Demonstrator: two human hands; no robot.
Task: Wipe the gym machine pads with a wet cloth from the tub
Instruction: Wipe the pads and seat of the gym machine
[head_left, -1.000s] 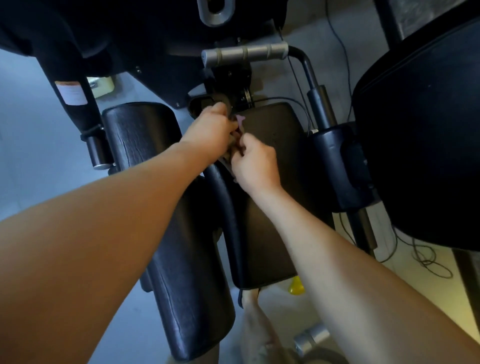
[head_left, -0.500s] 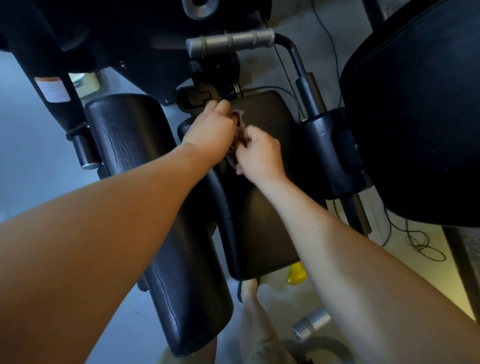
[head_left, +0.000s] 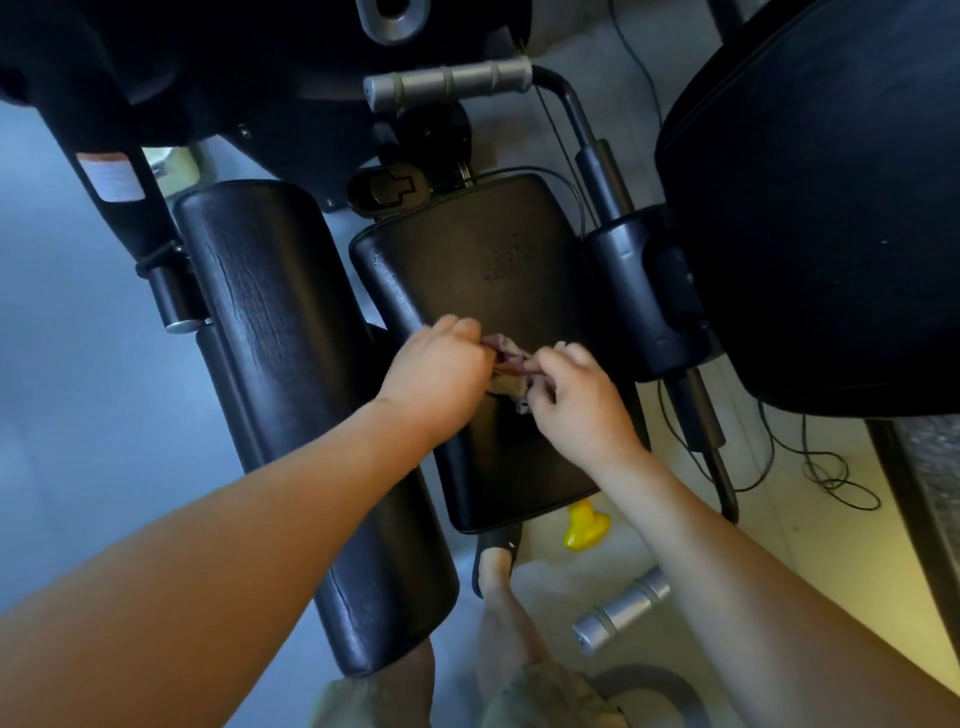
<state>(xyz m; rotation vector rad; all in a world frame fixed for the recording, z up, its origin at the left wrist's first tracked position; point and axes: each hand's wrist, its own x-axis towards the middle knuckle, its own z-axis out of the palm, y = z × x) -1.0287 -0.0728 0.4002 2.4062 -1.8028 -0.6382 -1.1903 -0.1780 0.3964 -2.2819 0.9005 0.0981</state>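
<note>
1. Two hands meet at frame centre: left hand (head_left: 436, 374) and right hand (head_left: 576, 400) each pinch a small crumpled pink-and-cream cloth (head_left: 506, 364), fingers curled on it.
2. Cloth sits bunched against the flat black vinyl centre pad (head_left: 483, 260), about mid-length.
3. Long black roller pad (head_left: 270, 312) lies just beside it, left of frame.
4. Tub: not in view.
5. Judged step: regathering the cloth mid-wipe. The next move calls for spreading it flat and stroking firmly down the pad.

Dim overall, black pads (head_left: 488, 291) nearly swallow detail. Cool bluish light on left floor (head_left: 62, 364), warm yellow right. Wide-angle bending at edges; near forearms soft.
</note>
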